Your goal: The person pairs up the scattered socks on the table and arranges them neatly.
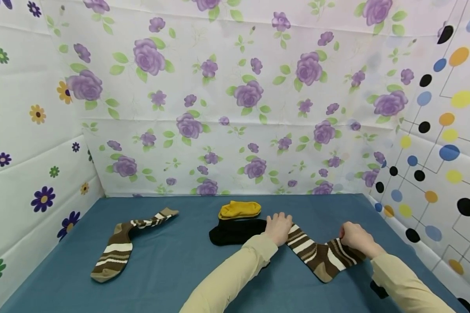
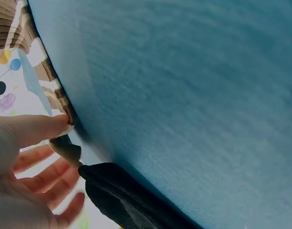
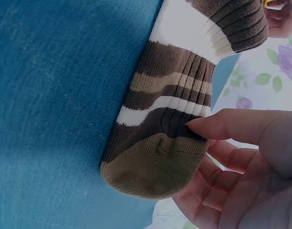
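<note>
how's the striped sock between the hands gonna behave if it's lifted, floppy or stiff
Probably floppy: the striped sock bends sharply on the blue surface, so a lifted end would likely let the rest droop. It should be light, being soft-looking knit. Its ribbed texture suggests it won't be very slippery.

No words, labels, brand names, numbers or signs can be read anywhere in the head view or in either wrist view.
</note>
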`<state>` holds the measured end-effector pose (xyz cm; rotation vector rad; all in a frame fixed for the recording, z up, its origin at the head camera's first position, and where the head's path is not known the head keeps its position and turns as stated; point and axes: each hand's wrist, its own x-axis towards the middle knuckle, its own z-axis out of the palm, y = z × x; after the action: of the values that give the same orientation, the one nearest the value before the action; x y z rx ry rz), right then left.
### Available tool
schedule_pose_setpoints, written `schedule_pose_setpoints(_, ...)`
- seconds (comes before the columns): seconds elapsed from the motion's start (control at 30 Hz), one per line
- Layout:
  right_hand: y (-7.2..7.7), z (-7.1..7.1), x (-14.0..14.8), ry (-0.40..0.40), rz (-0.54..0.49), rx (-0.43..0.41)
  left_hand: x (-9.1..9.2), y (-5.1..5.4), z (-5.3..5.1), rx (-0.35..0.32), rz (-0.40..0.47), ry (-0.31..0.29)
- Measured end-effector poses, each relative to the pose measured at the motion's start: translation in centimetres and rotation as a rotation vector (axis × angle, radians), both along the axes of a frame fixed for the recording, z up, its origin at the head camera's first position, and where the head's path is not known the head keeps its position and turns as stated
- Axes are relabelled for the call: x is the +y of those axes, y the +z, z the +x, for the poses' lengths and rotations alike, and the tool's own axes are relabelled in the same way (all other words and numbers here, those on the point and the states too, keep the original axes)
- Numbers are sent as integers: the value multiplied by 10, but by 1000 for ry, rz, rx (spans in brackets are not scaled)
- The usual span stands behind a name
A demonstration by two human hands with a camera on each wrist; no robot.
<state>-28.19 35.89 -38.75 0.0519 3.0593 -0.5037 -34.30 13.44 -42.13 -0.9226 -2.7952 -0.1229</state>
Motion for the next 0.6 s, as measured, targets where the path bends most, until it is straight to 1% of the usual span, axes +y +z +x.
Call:
schedule_pose_setpoints(0.17,-1,0,2,10,-4,-4,1,3,0,-50,46,-59)
schedule_pose_setpoints(0.23,-1,1,3,18,-7,-8,0,4,1,-57,56,-76)
schedule_pose_setpoints(0.53,-7,2,14,23,-29,-10,-7,11,0,-42,87,-155)
schedule_pose_setpoints(0.6,-9,3,16,24,-36,-18,-9,11,0,-25,96,-176)
